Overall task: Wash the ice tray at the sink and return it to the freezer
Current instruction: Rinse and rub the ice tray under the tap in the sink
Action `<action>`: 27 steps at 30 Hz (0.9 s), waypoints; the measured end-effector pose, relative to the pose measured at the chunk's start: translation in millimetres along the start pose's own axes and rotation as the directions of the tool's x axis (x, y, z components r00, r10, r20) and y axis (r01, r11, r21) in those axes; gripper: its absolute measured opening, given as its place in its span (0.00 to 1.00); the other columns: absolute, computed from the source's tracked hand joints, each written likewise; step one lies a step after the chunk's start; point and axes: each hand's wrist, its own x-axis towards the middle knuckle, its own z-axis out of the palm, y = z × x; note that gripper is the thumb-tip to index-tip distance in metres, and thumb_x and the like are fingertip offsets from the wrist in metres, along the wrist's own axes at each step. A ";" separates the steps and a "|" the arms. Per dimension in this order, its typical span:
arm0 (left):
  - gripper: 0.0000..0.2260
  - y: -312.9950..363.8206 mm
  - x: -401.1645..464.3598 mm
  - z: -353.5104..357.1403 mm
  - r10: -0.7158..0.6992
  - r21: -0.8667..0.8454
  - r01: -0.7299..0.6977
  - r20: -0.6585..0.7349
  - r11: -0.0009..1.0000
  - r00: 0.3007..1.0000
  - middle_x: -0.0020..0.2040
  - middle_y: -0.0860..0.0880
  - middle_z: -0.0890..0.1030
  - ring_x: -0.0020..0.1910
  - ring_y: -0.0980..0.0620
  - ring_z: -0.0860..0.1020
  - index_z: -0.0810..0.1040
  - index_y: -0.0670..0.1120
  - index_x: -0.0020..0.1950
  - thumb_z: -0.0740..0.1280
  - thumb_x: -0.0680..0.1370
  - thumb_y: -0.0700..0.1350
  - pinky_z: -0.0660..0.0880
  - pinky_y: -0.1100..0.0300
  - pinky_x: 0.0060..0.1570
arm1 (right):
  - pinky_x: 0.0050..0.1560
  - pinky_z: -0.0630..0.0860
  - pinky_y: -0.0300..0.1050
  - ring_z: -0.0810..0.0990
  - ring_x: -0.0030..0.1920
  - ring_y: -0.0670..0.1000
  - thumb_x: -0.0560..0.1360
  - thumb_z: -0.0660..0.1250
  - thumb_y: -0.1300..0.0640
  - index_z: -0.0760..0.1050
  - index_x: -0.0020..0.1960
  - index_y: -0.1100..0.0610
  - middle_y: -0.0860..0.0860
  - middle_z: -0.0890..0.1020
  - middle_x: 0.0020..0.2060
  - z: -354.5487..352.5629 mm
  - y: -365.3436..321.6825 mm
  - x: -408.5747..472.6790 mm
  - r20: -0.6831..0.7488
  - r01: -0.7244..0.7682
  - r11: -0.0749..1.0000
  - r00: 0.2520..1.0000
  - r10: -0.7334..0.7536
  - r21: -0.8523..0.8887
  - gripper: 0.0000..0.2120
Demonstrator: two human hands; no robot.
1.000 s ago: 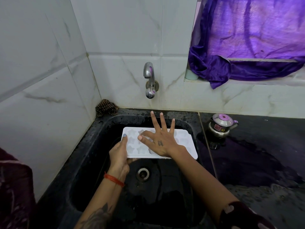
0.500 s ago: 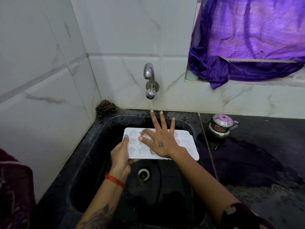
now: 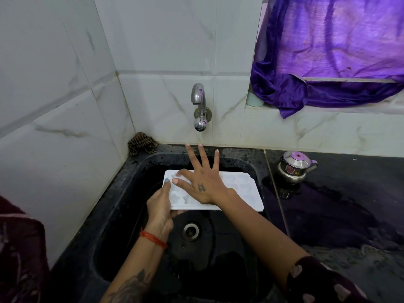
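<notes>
The white ice tray (image 3: 238, 191) is held level over the black sink (image 3: 122, 193), below the wall tap (image 3: 200, 107). The left hand (image 3: 159, 206) grips its near-left corner, thumb on top; the right hand (image 3: 202, 182) lies over the tray with fingers spread wide and straight, holding nothing. Right of the sink, a small steel kettle (image 3: 294, 167) stands on the wet counter (image 3: 349, 204), and a purple cloth (image 3: 328, 51) hangs at far right.

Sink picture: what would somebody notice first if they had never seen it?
Probably the white ice tray held over the black sink, because it glows against the dark. The left hand grips its left edge, while the right hand lies spread flat on top. Next, the shiny purple cloth hanging at the upper right, and the dry tap on the wall.
</notes>
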 end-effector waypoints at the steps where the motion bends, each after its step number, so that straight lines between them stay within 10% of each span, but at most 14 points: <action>1: 0.08 0.2 0.1 0.3 0.006 0.003 -0.006 0.003 1.000 1.000 0.39 0.47 0.81 0.34 0.51 0.79 0.78 0.46 0.42 0.66 0.78 0.48 0.74 0.64 0.20 | 0.66 0.28 0.69 0.28 0.73 0.57 0.77 0.46 0.34 0.72 0.64 0.41 0.48 0.33 0.75 0.4 -0.4 1.0 0.012 0.006 1.000 1.000 -0.006 0.004 0.25; 18: 0.09 -1.3 1.5 1.1 -0.012 -0.005 0.012 0.027 1.000 1.000 0.40 0.45 0.82 0.35 0.49 0.80 0.79 0.45 0.44 0.67 0.77 0.50 0.76 0.62 0.22 | 0.63 0.25 0.70 0.28 0.73 0.59 0.72 0.36 0.30 0.71 0.64 0.39 0.50 0.34 0.75 6.2 -2.0 5.4 -0.020 0.056 0.975 0.998 -0.062 -0.216 0.33; 27: 0.10 -2.5 4.6 -0.2 0.011 0.015 -0.011 0.006 1.000 1.000 0.46 0.43 0.83 0.39 0.48 0.81 0.81 0.44 0.47 0.69 0.76 0.51 0.77 0.60 0.28 | 0.64 0.23 0.68 0.25 0.72 0.56 0.77 0.41 0.33 0.66 0.69 0.39 0.47 0.30 0.74 4.9 -4.4 5.3 0.148 -0.044 0.999 0.988 0.039 0.031 0.28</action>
